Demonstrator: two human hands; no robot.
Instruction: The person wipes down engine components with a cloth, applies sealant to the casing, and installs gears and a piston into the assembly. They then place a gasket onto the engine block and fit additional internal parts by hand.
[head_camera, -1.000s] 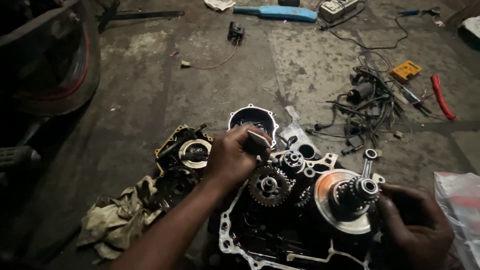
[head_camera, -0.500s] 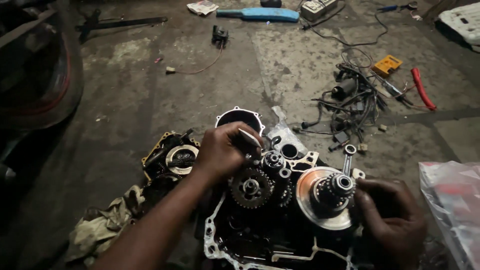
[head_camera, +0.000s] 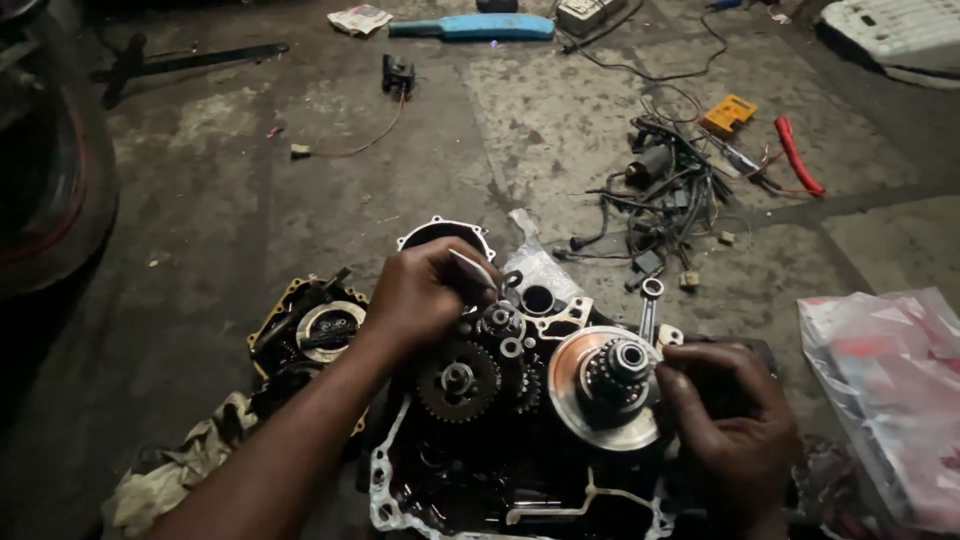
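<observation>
An open engine case (head_camera: 520, 480) lies on the floor (head_camera: 200, 200), heavy, stiff and likely greasy. The right hand (head_camera: 735, 425) curls closed against the round clutch (head_camera: 610, 385) at its right rim, the sensible hold. The left hand (head_camera: 425, 290) pinches a thin metal tool (head_camera: 472, 268) above the small gears (head_camera: 500, 325).

Only real package here is a crinkly plastic bag (head_camera: 890, 400), clear with pink-red tints, lying on the floor just right of the engine case (head_camera: 520, 470). Far beyond the case sits a small yellow box-like meter (head_camera: 728, 114) by the wire tangle, screen too small to make out, and a crumpled printed paper (head_camera: 360, 18) near the top edge.
</observation>
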